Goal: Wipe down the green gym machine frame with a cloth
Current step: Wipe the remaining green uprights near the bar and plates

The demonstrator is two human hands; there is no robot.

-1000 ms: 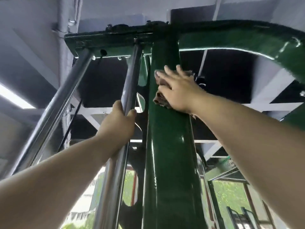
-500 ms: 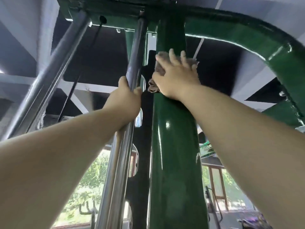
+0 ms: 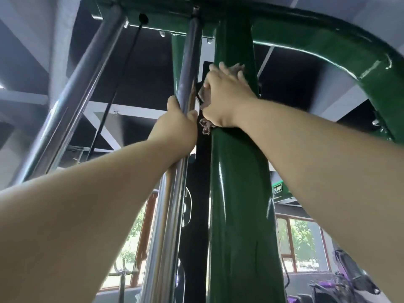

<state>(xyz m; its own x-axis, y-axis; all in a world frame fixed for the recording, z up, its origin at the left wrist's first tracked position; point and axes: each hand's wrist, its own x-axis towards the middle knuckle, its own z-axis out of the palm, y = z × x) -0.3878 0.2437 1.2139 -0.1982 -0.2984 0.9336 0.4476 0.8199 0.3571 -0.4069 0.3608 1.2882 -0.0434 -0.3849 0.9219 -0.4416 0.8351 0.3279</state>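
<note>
Right hand: the right hand (image 3: 225, 99) lies flat, fingers straight, pressing a cloth (image 3: 205, 92) against the post (image 3: 238, 193).
Cloth: pinkish-brown, sandwiched between palm and post high up, a frayed edge showing below the wrist.
Post: glossy green upright, meeting a curved beam (image 3: 328, 51) overhead.
Left hand: the left hand (image 3: 177, 125) grips a chrome rod (image 3: 175, 193) just beside the post.
Background: windows (image 3: 299, 243) with trees.

1. The ceiling (image 3: 150, 68) is dark, with pale grey beams (image 3: 105, 110) crossing it.
2. Low down, windows (image 3: 299, 243) with brown frames show green trees outside.
3. Daylight comes through them.
4. A small green sign (image 3: 277, 189) hangs nearby; its words look blurry.
</note>
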